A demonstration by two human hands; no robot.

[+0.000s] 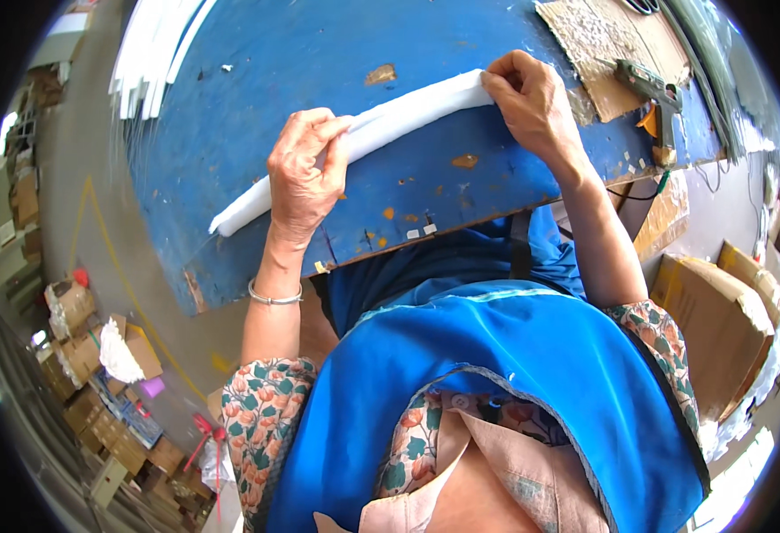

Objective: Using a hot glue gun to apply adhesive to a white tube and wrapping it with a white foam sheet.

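White roll (354,142) on chipped blue table (319,53); blue apron (496,373), floral sleeves (261,400).

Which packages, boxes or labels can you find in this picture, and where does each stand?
Large cardboard box: floor, person's right; brown, dented.
Smaller cardboard box: behind the large one; brown.
Open cardboard box: floor, left; brown, white filling.
Stacked cardboard boxes: lower left floor; brown.
Flat cardboard sheet: blue table, far right; worn.
No labels or screens legible.

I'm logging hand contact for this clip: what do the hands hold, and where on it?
Both hold one white rolled sheet on the blue table. The left hand pinches it near its middle; the right hand pinches its far right end.
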